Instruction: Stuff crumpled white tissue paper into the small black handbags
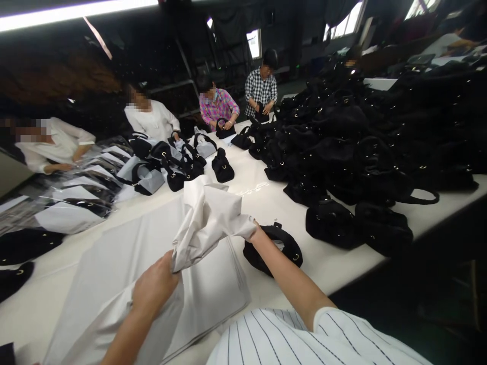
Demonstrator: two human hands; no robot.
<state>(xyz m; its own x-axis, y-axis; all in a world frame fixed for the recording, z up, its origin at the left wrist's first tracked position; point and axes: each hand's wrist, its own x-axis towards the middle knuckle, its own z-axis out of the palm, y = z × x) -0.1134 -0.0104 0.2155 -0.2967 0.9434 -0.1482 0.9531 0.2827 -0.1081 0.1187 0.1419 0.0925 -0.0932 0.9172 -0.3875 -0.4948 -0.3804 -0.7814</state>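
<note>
My left hand (154, 289) is closed on the lower end of a crumpled white sheet of paper (207, 215). My right hand (255, 234) grips the same sheet at its right side, its fingers hidden inside the folds. The sheet is lifted above a stack of flat white sheets (125, 268) on the white table (266, 203). A small black handbag (276, 248) lies open just beyond my right forearm.
A large heap of black handbags (365, 137) fills the right side of the table. More bags (222, 167) stand at the centre back, some stuffed with paper. Clear plastic sleeves (72, 197) lie at the left. Several other people work along the far side.
</note>
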